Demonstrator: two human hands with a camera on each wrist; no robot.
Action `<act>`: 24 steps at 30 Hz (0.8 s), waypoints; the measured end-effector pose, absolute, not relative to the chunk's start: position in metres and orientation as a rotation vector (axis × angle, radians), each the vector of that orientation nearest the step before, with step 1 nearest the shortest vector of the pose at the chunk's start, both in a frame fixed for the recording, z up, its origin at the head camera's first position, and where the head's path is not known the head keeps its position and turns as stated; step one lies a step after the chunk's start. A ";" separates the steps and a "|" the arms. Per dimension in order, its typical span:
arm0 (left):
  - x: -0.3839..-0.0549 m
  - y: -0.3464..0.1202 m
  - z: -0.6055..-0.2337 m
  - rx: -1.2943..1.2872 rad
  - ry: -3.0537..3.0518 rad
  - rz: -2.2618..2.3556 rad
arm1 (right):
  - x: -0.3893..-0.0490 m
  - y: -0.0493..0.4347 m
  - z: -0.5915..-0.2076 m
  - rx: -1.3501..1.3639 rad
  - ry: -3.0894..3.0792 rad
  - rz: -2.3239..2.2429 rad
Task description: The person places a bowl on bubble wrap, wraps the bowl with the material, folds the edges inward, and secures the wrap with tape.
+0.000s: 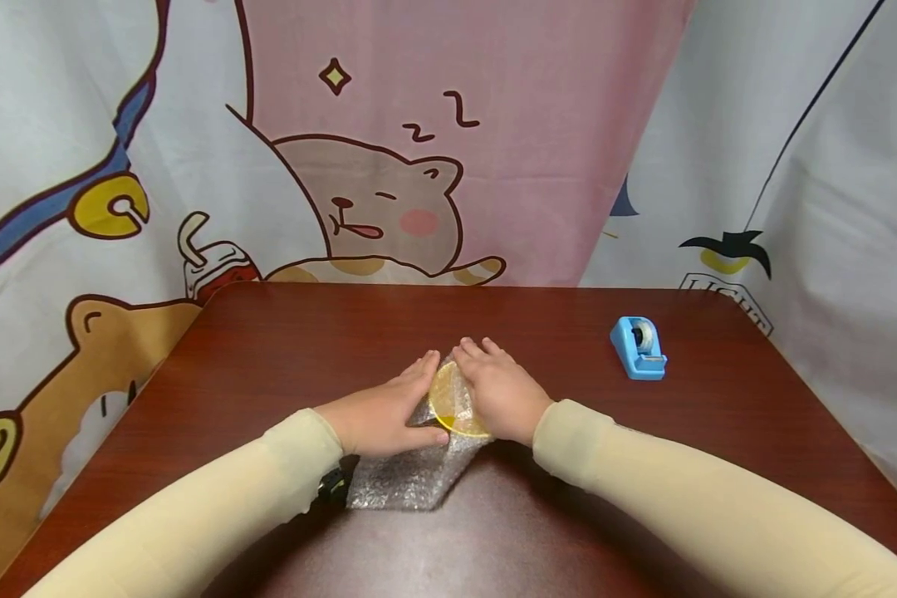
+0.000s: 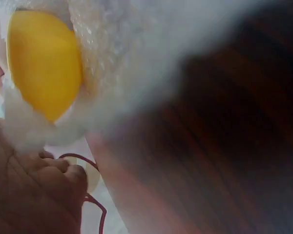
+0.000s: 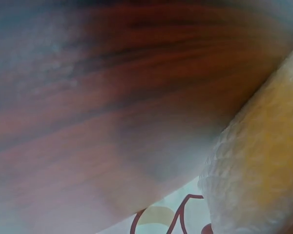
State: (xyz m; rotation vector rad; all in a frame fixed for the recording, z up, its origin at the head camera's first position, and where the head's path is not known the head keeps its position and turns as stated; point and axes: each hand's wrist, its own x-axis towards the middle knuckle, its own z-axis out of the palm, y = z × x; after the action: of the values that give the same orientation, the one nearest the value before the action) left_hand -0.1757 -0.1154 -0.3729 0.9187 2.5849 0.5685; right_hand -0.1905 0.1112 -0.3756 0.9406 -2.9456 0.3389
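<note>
A yellow, round-rimmed, bowl-like thing (image 1: 447, 422) lies partly covered by clear bubble wrap (image 1: 399, 482) near the middle of the table. My left hand (image 1: 384, 415) rests along its left side, fingers straight and thumb stretched over the near part of the wrap. On the right side, my right hand (image 1: 504, 392) presses the wrap with extended fingers. The left wrist view shows the smooth yellow surface (image 2: 44, 63) through an opening in the wrap, beside part of a hand (image 2: 34, 190). Yellow shows through the bubble wrap (image 3: 273, 156) in the right wrist view.
A blue tape dispenser (image 1: 639, 349) with a roll of tape stands at the back right of the dark red-brown table (image 1: 329, 324). Behind the table hangs a cartoon-printed curtain (image 1: 538, 124). A small black item (image 1: 332, 484) shows below the left wrist.
</note>
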 end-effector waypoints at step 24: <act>-0.160 -0.152 -0.379 0.805 2.765 0.371 | -0.187 0.104 -0.377 0.764 -3.018 0.366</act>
State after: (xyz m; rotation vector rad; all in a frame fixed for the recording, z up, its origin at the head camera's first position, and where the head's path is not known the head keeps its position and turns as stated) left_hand -0.1598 -0.1521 -0.3793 0.8052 2.7646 0.3709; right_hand -0.1871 0.1042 -0.3771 0.7644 -3.0181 0.3665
